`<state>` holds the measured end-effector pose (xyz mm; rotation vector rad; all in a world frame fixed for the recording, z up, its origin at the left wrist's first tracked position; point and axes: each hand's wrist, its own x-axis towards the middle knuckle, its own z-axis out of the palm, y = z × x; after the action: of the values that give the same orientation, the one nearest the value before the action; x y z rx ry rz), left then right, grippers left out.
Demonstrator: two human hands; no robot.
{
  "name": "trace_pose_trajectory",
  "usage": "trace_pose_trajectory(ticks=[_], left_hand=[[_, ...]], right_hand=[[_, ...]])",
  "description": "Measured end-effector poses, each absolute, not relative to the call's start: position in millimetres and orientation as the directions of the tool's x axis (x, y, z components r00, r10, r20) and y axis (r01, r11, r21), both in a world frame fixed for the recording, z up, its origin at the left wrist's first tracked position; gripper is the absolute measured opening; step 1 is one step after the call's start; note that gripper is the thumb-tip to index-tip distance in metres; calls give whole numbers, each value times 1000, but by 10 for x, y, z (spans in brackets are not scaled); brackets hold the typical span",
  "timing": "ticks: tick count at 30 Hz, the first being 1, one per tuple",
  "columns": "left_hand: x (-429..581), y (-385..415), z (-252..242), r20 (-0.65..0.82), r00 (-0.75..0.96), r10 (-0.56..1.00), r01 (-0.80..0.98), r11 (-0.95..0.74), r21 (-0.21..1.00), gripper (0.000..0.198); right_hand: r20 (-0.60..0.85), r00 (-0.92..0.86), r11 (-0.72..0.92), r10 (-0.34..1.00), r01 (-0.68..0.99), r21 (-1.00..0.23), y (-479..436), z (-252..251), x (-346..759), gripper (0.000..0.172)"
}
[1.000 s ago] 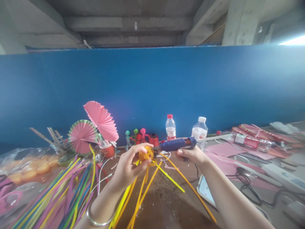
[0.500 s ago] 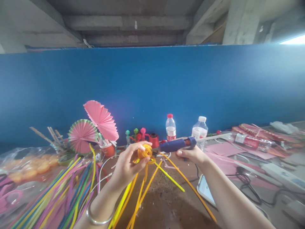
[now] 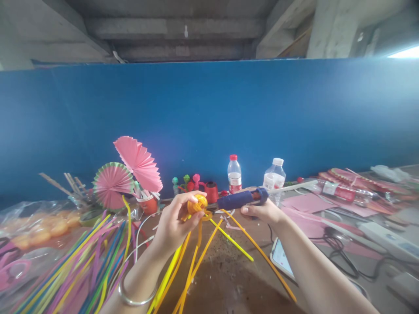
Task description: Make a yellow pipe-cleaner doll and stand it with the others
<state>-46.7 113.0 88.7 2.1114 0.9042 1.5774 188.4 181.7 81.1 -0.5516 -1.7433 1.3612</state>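
Observation:
My left hand point(image 3: 175, 220) pinches an orange-yellow ball point(image 3: 197, 203) of wound strip between thumb and fingers, with a loop hanging below. My right hand point(image 3: 262, 212) is wrapped around a dark blue glue gun point(image 3: 240, 199); a white glue stick point(image 3: 294, 187) runs out of its back end. The gun's nozzle points left at the ball, close to it; whether they touch I cannot tell. Under my hands lie loose orange strips point(image 3: 262, 257) and a bright yellow strip point(image 3: 234, 242) on the brown table point(image 3: 229, 283).
Many coloured stems point(image 3: 94, 266) lie at the left, near pink paper fans point(image 3: 139, 163). Two bottles, one red-capped point(image 3: 234, 174) and one white-capped point(image 3: 274, 176), stand at the back. A phone point(image 3: 283, 259), black cable point(image 3: 340, 257) and pink paper point(image 3: 309, 205) are right.
The ball has turned slightly in my left hand and shifted a little left. My right hand and the glue gun have moved slightly left.

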Motion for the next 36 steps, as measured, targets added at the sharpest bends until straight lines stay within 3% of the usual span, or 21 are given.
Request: trace_pose_trajectory(ticks=[7, 36], left_hand=[[-450, 1125, 888, 705, 156, 691, 225, -720, 656, 24], [-452, 1154, 879, 698, 92, 710, 294, -689, 663, 20]], right_hand=[[331, -552, 291, 765, -162, -943, 1785, 831, 1864, 30], [341, -552, 326, 760, -130, -936, 1921, 717, 1949, 39]])
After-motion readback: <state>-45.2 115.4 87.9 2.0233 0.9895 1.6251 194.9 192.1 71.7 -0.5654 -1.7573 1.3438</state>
